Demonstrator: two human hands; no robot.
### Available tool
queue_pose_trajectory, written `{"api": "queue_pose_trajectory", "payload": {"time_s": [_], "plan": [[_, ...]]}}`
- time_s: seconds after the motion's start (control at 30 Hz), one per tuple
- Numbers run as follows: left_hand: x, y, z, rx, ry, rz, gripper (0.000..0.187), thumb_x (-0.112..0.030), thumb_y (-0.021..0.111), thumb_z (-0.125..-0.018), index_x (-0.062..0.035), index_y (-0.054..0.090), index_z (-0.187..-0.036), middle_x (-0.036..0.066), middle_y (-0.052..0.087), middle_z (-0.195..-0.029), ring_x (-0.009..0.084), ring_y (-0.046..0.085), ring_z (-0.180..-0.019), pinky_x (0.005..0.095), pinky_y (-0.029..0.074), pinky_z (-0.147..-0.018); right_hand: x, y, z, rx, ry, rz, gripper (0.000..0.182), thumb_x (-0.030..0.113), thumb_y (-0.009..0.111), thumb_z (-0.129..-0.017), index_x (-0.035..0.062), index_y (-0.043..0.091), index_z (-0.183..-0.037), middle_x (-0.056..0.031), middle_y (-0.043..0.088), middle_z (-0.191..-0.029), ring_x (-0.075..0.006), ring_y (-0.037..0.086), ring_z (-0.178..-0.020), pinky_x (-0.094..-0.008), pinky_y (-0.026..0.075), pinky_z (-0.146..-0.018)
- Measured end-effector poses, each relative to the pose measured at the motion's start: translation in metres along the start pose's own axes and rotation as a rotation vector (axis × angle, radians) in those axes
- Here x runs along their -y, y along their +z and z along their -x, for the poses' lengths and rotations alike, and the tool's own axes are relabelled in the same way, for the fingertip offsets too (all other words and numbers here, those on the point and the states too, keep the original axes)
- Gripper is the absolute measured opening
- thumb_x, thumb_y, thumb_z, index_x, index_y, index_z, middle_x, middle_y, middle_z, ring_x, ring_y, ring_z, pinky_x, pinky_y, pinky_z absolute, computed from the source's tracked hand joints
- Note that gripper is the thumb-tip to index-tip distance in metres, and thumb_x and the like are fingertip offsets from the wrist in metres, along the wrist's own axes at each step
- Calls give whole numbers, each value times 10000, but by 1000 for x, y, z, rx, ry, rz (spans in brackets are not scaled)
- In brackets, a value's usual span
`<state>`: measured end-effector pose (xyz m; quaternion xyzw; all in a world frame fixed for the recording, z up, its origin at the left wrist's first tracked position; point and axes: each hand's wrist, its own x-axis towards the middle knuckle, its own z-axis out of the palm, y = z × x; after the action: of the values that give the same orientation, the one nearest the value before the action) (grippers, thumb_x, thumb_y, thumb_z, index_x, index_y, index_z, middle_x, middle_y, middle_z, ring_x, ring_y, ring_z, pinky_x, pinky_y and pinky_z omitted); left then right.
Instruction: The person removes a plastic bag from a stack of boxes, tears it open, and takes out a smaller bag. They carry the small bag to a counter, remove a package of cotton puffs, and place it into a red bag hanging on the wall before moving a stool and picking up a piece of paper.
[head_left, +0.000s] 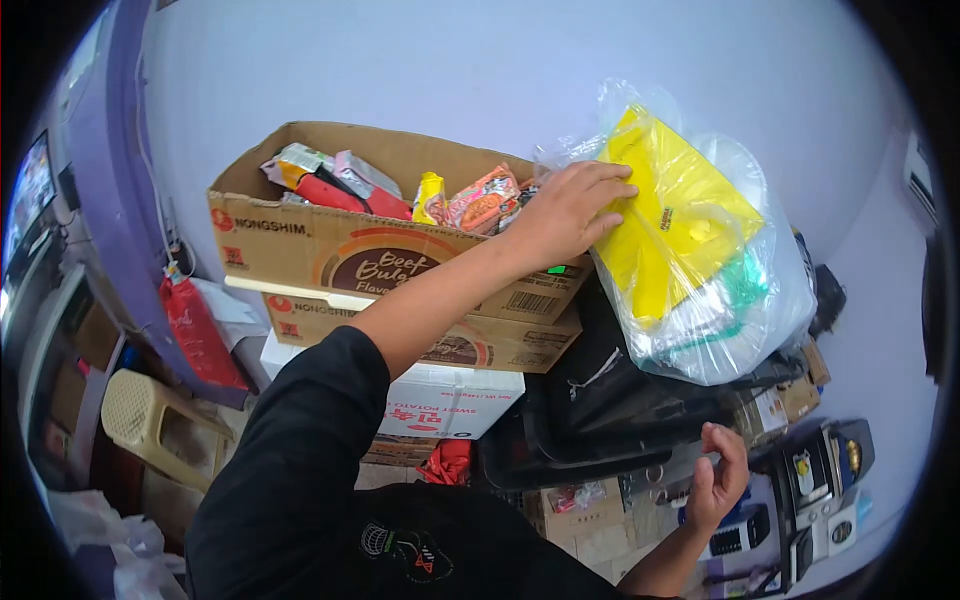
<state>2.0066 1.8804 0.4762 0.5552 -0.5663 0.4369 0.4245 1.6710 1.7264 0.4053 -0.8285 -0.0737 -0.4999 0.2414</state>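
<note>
My left hand [568, 215] reaches across the open cardboard box [290, 245], its fingers spread against the near left side of a clear plastic bag [785, 270]. A yellow sheet or packet [670, 205] shows inside the bag, with something green and silvery below it. Several snack packets lie in the box, among them a red one [340, 195] and an orange one [485, 200]. My right hand [722, 475] is raised below the bag, fingers bent and apart, touching nothing.
Beneath the open box are another brown carton [535, 343] and a white one [470, 395]. Black bins [560, 430] stand under the bag. A beige stool [150, 415] and a red bag [200, 325] are at the left; a dark shelf with devices [825, 490] is at the lower right.
</note>
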Motion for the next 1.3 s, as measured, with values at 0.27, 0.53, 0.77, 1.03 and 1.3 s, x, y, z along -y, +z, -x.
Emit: {"api": "queue_pose_trajectory", "payload": {"time_s": [0.27,0.53,0.77,1.03,1.3], "plan": [[16,3,-12,-112,188,-20,158,-165,642,-799,-86,615,-934,56,624,-1028,241,591,-967,367,470,-826,28,5,-11,24,14,114,299,160,635,-801,-7,595,-1046,-150,638,-997,-206,553,-790,-296,437,-700],[18,5,-21,-168,395,-203,137,-90,608,-722,-46,557,-842,77,600,-898,232,593,-841,345,492,-758,38,25,-12,92,-47,136,290,122,643,-786,-1,592,-1043,-157,639,-995,-229,575,-813,-301,453,-694],[23,7,-24,-101,391,-191,164,-108,611,-688,-50,533,-820,86,575,-840,246,576,-779,358,472,-711,40,35,-15,-7,-41,109,268,107,635,-787,-6,596,-1027,-158,636,-993,-245,578,-858,-311,452,-727],[19,-9,-35,277,347,33,170,-212,604,-764,-66,518,-757,82,509,-787,264,505,-845,388,364,-779,41,42,-12,-16,-3,168,294,62,664,-729,5,609,-1012,-149,630,-1018,-256,589,-886,-309,465,-732],[-5,-23,-22,482,234,115,455,-453,727,-659,-108,440,-587,49,444,-717,238,476,-783,400,298,-789,41,21,15,33,134,242,292,78,695,-708,17,620,-983,-133,641,-1016,-257,610,-891,-321,481,-740]]}}
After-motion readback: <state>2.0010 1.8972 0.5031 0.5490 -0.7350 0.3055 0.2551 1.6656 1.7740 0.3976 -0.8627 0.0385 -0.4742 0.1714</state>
